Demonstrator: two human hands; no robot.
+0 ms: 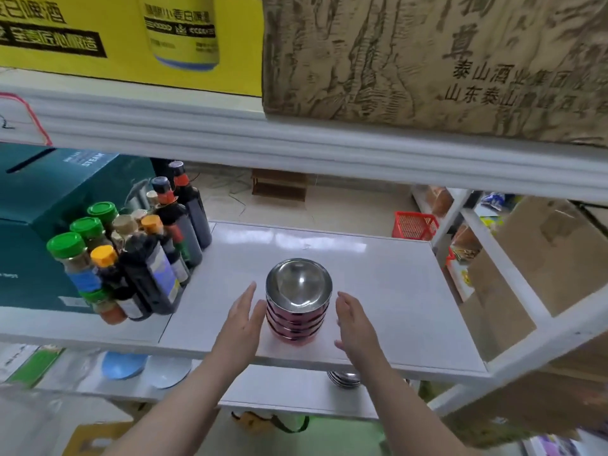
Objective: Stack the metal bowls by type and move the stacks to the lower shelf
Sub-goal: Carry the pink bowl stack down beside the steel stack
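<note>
A stack of several metal bowls with red outer walls stands on the white middle shelf, near its front edge. My left hand is open just left of the stack, its fingertips close to or touching the side. My right hand is open just right of the stack, a small gap away. On the lower shelf, a second stack of plain silver bowls peeks out under the middle shelf's edge; most of it is hidden.
Sauce and spice bottles crowd the shelf's left side beside a dark green box. Cartons sit on the top shelf. Blue and white plates lie on the lower shelf at left. Cardboard boxes fill the right rack.
</note>
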